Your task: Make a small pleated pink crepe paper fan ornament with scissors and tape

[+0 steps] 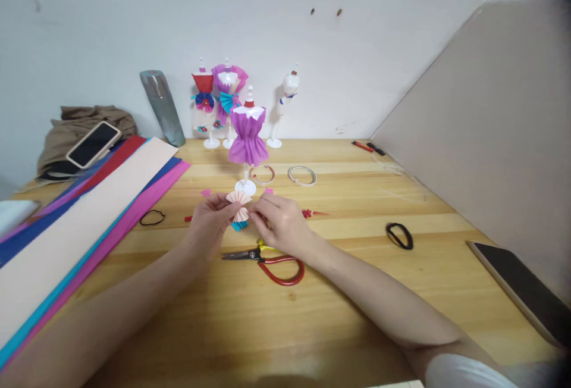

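My left hand (210,220) pinches a pale pink pleated paper fan (239,199) between thumb and fingers. The fan spreads in two parts, one above the other. At its right edge my right hand (282,220) has its fingertips closed together; what lies between them is too small to tell. A blue pleated piece (239,225) shows just below the fan. Scissors with red and yellow handles (285,275) lie below my hands, blades to the left. Behind the hands stands a small mannequin in a purple paper dress (248,135).
Further back are three more mannequins (204,102) and a bottle (163,108). Paper strips (102,215) and a phone (94,144) lie left. Two wire rings (302,182) sit behind my right hand. At the right are a black band (407,244) and a dark tablet (520,284).
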Available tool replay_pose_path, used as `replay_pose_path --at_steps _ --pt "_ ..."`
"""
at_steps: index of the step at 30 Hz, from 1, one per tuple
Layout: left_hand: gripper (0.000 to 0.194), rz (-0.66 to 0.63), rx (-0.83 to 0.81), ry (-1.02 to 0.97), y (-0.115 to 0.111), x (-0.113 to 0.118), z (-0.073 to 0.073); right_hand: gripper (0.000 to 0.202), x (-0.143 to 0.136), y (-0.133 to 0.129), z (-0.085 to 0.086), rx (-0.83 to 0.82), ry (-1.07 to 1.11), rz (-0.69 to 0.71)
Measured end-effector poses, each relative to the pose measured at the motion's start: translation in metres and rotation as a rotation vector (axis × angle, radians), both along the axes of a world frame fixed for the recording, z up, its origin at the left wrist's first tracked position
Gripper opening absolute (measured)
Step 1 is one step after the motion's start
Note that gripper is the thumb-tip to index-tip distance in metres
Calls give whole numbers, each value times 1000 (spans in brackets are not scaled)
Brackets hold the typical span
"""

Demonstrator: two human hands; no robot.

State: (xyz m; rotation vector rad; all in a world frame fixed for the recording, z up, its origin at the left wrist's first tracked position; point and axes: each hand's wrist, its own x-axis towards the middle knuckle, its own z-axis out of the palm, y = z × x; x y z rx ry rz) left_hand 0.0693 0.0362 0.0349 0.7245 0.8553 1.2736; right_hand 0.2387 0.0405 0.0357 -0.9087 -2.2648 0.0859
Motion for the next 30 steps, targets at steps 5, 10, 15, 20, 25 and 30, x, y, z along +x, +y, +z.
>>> replay_pose_path --at_steps 5,10,15,20,25,30 --pt "27 -14 -9 17 2 0 0 25 1 1 6 42 -35 -57" --pt "29 -12 -4 48 4 0 -1 20 2 3 5 24 -15 -79" --pt "29 -36 -9 20 4 -1 2 18 3 4 6 -39 70 -53" --pt "28 -42 -15 41 13 -12 3 15 11 10 15 -126 206 -79" --pt "28 -104 -13 94 27 -27 4 13 22 27 10 -189 222 -131" --pt "45 -103 -14 214 29 -30 5 10 19 37 -3 -506 321 -92"
